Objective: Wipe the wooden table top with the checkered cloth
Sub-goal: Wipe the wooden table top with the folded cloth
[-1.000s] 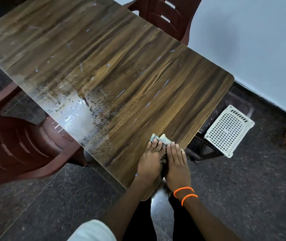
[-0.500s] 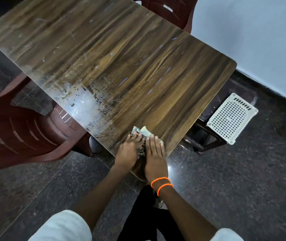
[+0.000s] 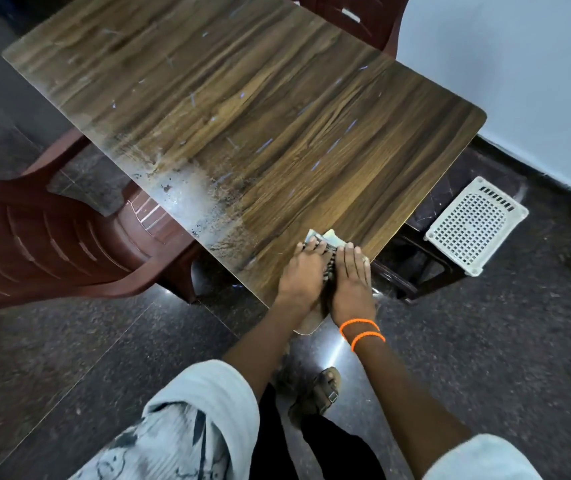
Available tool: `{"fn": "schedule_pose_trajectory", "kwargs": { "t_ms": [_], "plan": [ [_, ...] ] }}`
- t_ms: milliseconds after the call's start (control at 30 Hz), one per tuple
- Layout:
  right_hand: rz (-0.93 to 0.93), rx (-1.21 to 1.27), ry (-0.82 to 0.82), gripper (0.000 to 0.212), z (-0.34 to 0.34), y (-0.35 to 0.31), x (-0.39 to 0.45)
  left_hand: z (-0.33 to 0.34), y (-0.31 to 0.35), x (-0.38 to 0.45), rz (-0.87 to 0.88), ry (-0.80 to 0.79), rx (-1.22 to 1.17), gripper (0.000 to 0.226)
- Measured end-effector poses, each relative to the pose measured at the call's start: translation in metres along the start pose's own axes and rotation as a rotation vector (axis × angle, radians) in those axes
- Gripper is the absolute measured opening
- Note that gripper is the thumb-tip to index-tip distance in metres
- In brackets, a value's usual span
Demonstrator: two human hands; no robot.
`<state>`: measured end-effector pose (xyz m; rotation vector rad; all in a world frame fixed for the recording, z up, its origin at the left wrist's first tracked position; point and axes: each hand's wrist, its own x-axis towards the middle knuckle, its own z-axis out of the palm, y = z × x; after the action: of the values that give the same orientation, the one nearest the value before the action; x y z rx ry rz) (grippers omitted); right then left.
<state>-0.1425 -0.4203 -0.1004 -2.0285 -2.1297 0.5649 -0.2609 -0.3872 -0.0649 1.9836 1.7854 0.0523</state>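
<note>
Pressing down side by side, the left hand (image 3: 303, 271) and the right hand (image 3: 352, 276) lay flat with straight fingers on the checkered cloth (image 3: 325, 238), which sat at the near corner of the wooden table top (image 3: 242, 109). Only a small pale edge of the cloth showed past the fingertips; the rest was hidden under the palms. Two orange bands (image 3: 362, 330) ringed the right wrist. Two dark red plastic chairs stood at the table: one (image 3: 52, 237) tucked against the left edge, another (image 3: 357, 15) at the far side by the pale wall (image 3: 506, 64). One white perforated stool (image 3: 476, 225) sat on the dark floor (image 3: 519, 341) just right of the table's corner. A pale, shiny patch (image 3: 187, 199) marked the left edge of the top. One sandalled foot (image 3: 322, 393) showed below the arms.
</note>
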Motion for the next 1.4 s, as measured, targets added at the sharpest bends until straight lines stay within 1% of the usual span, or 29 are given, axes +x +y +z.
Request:
{"fn": "schedule_pose_trajectory", "kwargs": {
  "t_ms": [67, 100, 233, 333, 400, 500, 600, 667, 700, 767, 833, 867, 967, 1033, 1100, 1200, 1300, 1400],
  "plan": [
    [0.011, 0.026, -0.003, 0.068, 0.004, -0.016, 0.008, -0.006, -0.014, 0.006, 0.03, 0.024, 0.033, 0.042],
    [0.006, 0.038, 0.0, 0.067, 0.008, -0.026, 0.012, -0.008, -0.024, 0.007, 0.047, 0.009, 0.06, 0.043],
    [-0.005, 0.086, 0.014, 0.064, 0.028, -0.069, 0.007, -0.023, -0.066, 0.003, 0.017, -0.078, 0.161, 0.044],
    [-0.028, 0.11, 0.007, 0.067, 0.044, -0.087, -0.021, -0.033, -0.086, -0.023, 0.081, -0.167, 0.253, 0.048],
    [-0.035, 0.129, 0.008, 0.07, 0.049, -0.09, -0.044, -0.031, -0.093, -0.045, 0.128, -0.211, 0.249, 0.05],
    [-0.004, 0.144, -0.003, 0.074, 0.051, -0.08, -0.077, -0.023, -0.083, -0.069, 0.165, -0.256, 0.192, 0.051],
    [0.066, 0.16, 0.044, 0.068, 0.046, -0.062, -0.098, -0.009, -0.061, -0.079, 0.258, -0.234, 0.171, 0.05],
    [0.102, 0.153, 0.07, 0.072, 0.042, -0.052, -0.099, -0.001, -0.053, -0.073, 0.346, -0.224, 0.162, 0.05],
    [0.118, 0.142, 0.074, 0.076, 0.041, -0.051, -0.095, 0.0, -0.051, -0.069, 0.356, -0.214, 0.159, 0.05],
    [0.157, 0.121, 0.074, 0.079, 0.04, -0.054, -0.081, -0.004, -0.053, -0.057, 0.345, -0.168, 0.138, 0.049],
    [0.184, 0.106, 0.068, 0.076, 0.042, -0.066, -0.064, -0.012, -0.063, -0.046, 0.317, -0.114, 0.114, 0.047],
    [0.181, 0.101, 0.061, 0.076, 0.044, -0.073, -0.054, -0.017, -0.071, -0.039, 0.305, -0.095, 0.114, 0.046],
    [0.151, 0.082, 0.038, 0.085, 0.05, -0.101, -0.023, -0.034, -0.1, -0.023, 0.229, -0.045, 0.113, 0.043],
    [0.121, 0.063, 0.021, 0.081, 0.054, -0.128, -0.006, -0.049, -0.124, -0.017, 0.2, -0.031, 0.15, 0.043],
    [0.092, 0.079, 0.008, 0.073, 0.061, -0.155, 0.002, -0.06, -0.149, -0.015, 0.208, -0.046, 0.203, 0.045],
    [0.081, 0.092, -0.003, 0.068, 0.074, -0.184, -0.011, -0.069, -0.18, -0.028, 0.192, -0.103, 0.198, 0.046],
    [0.076, 0.092, 0.007, 0.074, 0.084, -0.185, -0.041, -0.065, -0.187, -0.054, 0.198, -0.145, 0.193, 0.05],
    [0.127, 0.112, 0.019, 0.084, 0.083, -0.161, -0.074, -0.047, -0.165, -0.072, 0.331, -0.173, 0.221, 0.052]
  ]
}}
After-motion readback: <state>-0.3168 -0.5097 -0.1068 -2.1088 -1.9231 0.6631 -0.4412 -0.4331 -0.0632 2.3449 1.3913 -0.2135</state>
